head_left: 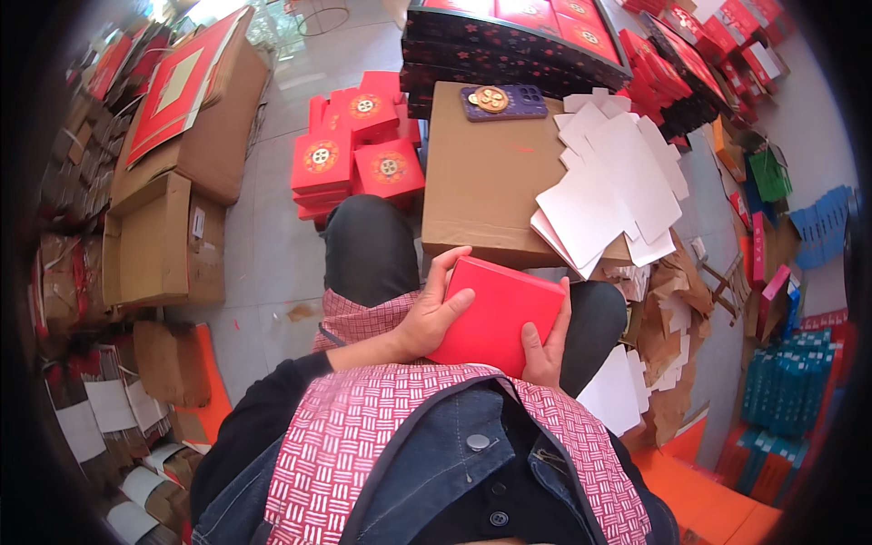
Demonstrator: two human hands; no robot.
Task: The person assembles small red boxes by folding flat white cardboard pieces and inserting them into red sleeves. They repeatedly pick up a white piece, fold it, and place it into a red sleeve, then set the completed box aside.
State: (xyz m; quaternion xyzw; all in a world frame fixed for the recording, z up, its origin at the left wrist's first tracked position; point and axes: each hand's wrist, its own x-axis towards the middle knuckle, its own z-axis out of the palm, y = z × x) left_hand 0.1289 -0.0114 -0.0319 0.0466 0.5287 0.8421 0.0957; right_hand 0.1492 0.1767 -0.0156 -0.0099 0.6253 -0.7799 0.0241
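Over my lap I hold a plain red box (501, 313), tilted, between both hands. My left hand (434, 313) grips its left side, with the thumb on the upper face and the fingers along the far left corner. Closed on the right side is my right hand (545, 350), its thumb resting on the face near the lower edge. Just beyond the box stands a brown cardboard carton (490, 173), and on it lie a pile of flat white die-cut card blanks (618, 177) and a phone in a dark case (520, 102) with a round gold ornament.
Red gift boxes (359, 145) with round gold emblems are stacked on the floor ahead. Behind the carton rise dark patterned trays (518, 54) holding red boxes. Large cartons (195, 118) stand at left. Crumpled brown paper (672, 309) and teal packs (790, 386) lie at right.
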